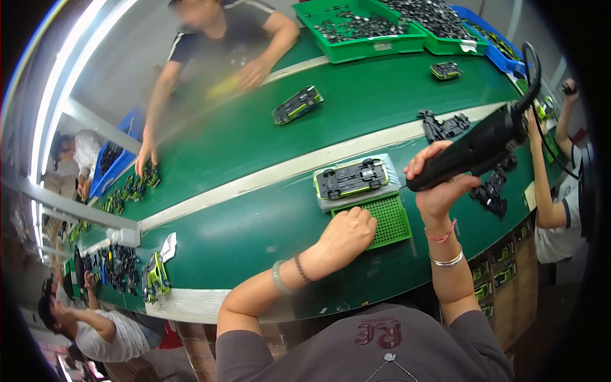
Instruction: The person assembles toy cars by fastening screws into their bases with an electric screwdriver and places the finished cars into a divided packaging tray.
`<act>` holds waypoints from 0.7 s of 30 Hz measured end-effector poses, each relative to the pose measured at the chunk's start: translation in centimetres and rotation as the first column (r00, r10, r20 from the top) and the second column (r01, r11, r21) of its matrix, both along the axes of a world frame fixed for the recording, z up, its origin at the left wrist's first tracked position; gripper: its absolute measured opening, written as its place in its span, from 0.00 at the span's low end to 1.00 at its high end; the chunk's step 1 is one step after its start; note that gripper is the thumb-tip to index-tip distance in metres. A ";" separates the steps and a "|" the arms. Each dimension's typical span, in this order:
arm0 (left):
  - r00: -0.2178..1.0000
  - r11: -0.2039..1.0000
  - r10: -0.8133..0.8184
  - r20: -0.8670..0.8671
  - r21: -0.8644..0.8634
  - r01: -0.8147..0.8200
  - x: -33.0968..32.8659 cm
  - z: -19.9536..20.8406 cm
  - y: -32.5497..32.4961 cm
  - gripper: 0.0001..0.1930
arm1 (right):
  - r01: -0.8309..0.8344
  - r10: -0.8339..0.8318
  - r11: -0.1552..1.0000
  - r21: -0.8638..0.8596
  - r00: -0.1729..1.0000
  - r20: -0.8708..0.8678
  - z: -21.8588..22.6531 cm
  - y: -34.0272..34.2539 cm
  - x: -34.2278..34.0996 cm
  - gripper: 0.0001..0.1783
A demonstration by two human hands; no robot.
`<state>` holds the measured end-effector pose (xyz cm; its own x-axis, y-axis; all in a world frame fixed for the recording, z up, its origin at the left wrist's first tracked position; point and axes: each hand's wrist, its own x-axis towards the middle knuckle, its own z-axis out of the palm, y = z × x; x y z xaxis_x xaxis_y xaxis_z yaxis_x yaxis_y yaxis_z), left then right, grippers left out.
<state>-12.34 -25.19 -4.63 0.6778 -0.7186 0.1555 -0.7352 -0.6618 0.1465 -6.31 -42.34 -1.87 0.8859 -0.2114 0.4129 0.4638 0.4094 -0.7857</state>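
My right hand (439, 188) is wrapped round a black electric screwdriver (474, 149) with a cable at its far end. The driver's tip end points left, toward an upturned toy car (352, 179) with a black underside and yellow-green edges. That car lies wheels up on a pale pad (393, 170). Over the left part of a small green perforated basket (396, 219), my left hand (347, 235) is closed with its knuckles up. Its fingertips are hidden, so whatever they hold does not show.
Upturned cars lie on the far strip, one in the middle (298, 105) and another (445, 70) at right. Black chassis parts (443, 125) sit beside the screwdriver. Green bins (366, 48) of small parts stand at the back. A person (223, 44) works across the table; others sit at both sides.
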 end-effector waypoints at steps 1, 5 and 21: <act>0.999 0.998 0.001 -0.040 -0.065 -0.003 0.2 0.2 0.3 0.06 | -0.019 0.018 0.999 0.044 0.999 0.027 -0.2 -0.1 0.3 0.51; 0.960 0.854 0.085 -0.265 -0.476 -0.207 0.8 1.7 0.1 0.04 | -0.032 0.026 0.993 0.112 0.998 0.057 -0.7 0.7 0.7 0.48; 0.756 0.095 -0.208 -0.621 -0.782 -0.616 1.5 0.9 0.4 0.03 | -0.215 0.205 0.963 0.160 0.976 0.076 -0.3 0.7 -0.6 0.39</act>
<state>-10.82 -24.74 -3.75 0.9894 -0.0584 0.1327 -0.1157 0.2326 0.9657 -6.90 -41.67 -2.17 0.8932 -0.0932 0.4398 0.3963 0.6251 -0.6725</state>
